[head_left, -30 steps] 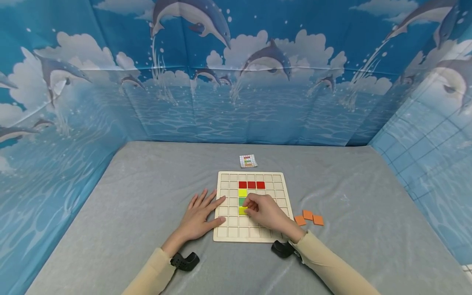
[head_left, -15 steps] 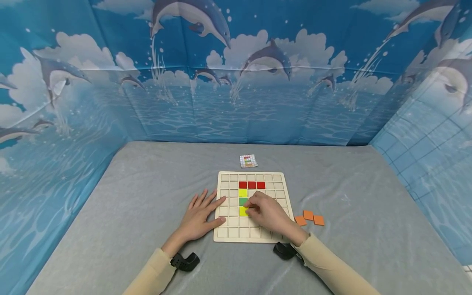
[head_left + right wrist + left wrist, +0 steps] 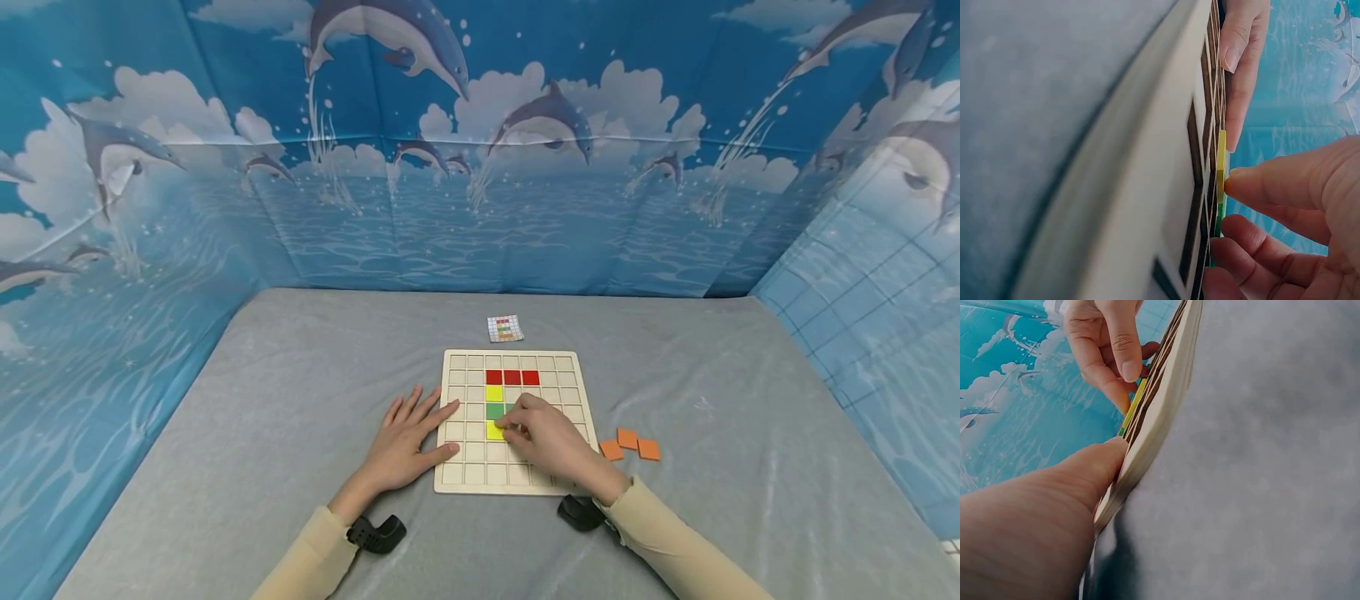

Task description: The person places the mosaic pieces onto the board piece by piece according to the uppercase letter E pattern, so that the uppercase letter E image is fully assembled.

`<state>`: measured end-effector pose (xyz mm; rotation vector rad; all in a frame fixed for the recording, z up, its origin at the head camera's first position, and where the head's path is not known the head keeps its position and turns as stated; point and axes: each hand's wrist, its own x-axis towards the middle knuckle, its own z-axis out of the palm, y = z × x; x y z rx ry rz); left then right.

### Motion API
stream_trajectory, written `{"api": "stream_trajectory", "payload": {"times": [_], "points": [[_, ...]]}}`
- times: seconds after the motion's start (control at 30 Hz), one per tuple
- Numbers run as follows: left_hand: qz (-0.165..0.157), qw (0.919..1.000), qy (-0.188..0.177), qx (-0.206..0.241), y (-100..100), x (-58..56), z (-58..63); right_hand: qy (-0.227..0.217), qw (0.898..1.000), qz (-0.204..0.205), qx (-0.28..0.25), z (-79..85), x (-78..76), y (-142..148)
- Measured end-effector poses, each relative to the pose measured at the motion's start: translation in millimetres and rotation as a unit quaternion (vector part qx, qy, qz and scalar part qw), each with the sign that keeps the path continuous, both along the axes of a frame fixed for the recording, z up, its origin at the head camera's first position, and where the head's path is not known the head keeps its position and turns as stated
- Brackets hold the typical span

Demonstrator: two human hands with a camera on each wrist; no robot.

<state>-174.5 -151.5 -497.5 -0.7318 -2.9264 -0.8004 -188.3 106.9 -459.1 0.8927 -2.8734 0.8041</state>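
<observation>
My right hand (image 3: 546,435) is over the middle of a wooden grid board (image 3: 465,473). Its curled index finger and thumb are at the right edge of a yellow tile (image 3: 493,430); in the right wrist view a fingertip touches this yellow tile (image 3: 1221,162). Just above it lies a green tile (image 3: 495,411), and part of a second green tile (image 3: 510,408) shows beside my fingers. Another yellow tile (image 3: 493,392) and a row of three red tiles (image 3: 512,377) sit farther up. With fingers spread, my left hand (image 3: 401,446) rests along the board's left edge.
Three orange tiles (image 3: 627,438) lie on the grey cloth (image 3: 337,350) to the right of the board. A small card with a coloured grid pattern (image 3: 505,328) lies behind the board. A dolphin-printed curtain (image 3: 480,225) stands around the table.
My right hand has shifted slightly right and toward me, its fingertips still by the lower yellow tile. Part of the second green tile has come into sight. My left hand has not moved.
</observation>
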Motion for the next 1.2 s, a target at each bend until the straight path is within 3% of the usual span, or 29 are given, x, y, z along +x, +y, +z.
{"api": "stream_trajectory", "payload": {"times": [0.23, 0.43, 0.53, 0.9, 1.03, 1.2], "points": [[0.0, 1.0, 0.0, -0.007, 1, 0.1, -2.1, -0.003, 1.0, 0.022, -0.009, 1.4, 4.6, 6], [0.001, 1.0, 0.003, -0.003, 2, 0.0, -2.2, -0.03, 0.997, 0.04, -0.053, 3.9, 7.0, 20], [0.001, 1.0, 0.003, -0.003, 2, -0.2, -2.3, -0.022, 0.996, 0.044, -0.071, 4.9, 6.0, 31], [0.0, 1.0, -0.005, -0.006, 1, 1.2, -1.5, -0.005, 0.996, -0.01, -0.089, 0.4, 0.9, 90], [0.001, 1.0, -0.006, -0.003, 1, 2.1, 0.5, 0.001, 0.997, -0.037, -0.07, -4.1, -1.4, 111], [0.0, 1.0, -0.004, -0.001, 2, 2.2, 0.3, -0.011, 0.999, -0.037, -0.034, -6.4, 0.4, 133]]}}
